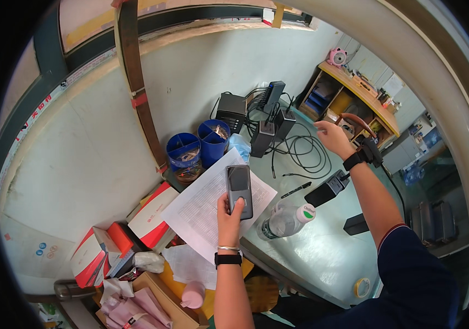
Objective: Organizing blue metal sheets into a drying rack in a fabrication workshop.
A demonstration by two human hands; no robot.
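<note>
fingers (222, 203) of left hand (229, 223) wrapping grey device (239, 181), right hand (334, 138) extended forward

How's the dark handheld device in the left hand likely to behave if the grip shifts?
The dark handheld device would probably feel stiff, given its straight-edged, slab-like body. Its smooth-looking screen may be slippery, so it might slide if the left hand loosens. With that flat, oblong shape, it seems unlikely to roll when pushed.

Right of the phone (239, 189), a bottle (282, 223) (pen (296, 190) behind) sits on the table (322, 257).
</note>
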